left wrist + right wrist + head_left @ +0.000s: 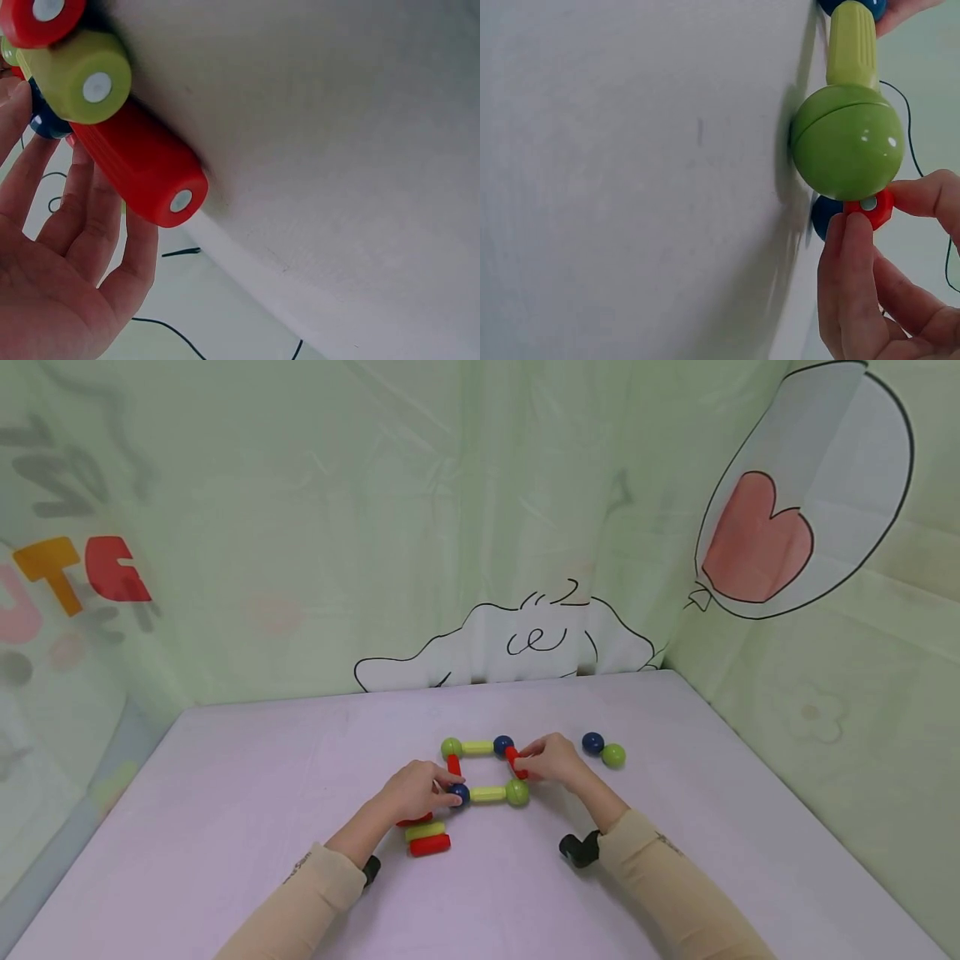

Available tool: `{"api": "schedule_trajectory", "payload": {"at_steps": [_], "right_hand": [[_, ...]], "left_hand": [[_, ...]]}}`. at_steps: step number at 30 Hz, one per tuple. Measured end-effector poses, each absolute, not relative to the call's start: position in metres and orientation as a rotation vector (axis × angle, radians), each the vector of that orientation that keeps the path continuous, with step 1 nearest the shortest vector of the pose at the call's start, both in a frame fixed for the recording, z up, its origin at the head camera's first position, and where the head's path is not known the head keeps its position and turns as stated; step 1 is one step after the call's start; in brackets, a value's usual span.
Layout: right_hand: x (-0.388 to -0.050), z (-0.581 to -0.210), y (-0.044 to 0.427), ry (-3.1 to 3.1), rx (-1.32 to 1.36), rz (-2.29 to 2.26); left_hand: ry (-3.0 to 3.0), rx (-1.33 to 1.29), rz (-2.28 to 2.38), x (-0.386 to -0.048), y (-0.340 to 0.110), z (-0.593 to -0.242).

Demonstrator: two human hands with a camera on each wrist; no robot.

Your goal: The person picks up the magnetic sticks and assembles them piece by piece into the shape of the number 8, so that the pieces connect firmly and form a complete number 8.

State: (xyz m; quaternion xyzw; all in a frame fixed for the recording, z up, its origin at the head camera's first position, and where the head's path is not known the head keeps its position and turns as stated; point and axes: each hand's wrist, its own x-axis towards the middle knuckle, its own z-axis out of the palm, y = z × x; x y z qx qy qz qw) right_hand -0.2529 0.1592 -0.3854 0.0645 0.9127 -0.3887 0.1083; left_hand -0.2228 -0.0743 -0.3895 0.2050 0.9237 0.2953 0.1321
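Note:
A four-sided frame of balls and sticks lies on the table. My left hand (414, 789) pinches the blue ball (460, 794) at its near left corner. With thumb and fingers, my right hand (553, 758) holds the red stick (513, 760) on the right side. One end of that stick meets the far blue ball (503, 745); its white-dotted end shows beside the near green ball (847, 142). Yellow-green sticks (489, 794) form the near and far sides. Another red stick (454, 765) makes the left side, below a green ball (452, 747).
Loose sticks lie under and beside my left wrist: a red one (430, 845), a yellow-green one (425, 832) and another red one (415, 820). Right of my right hand sit a blue ball (592, 743) and a green ball (613, 755). A printed curtain (315, 527) stands behind the table.

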Motion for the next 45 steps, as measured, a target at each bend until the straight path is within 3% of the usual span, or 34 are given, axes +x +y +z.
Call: {"api": "schedule_trajectory", "payload": {"at_steps": [45], "right_hand": [[-0.26, -0.395, 0.153, 2.339, 0.403, -1.467]], "left_hand": [[2.732, 0.663, 0.712, -0.226, -0.074, -0.383]]}}
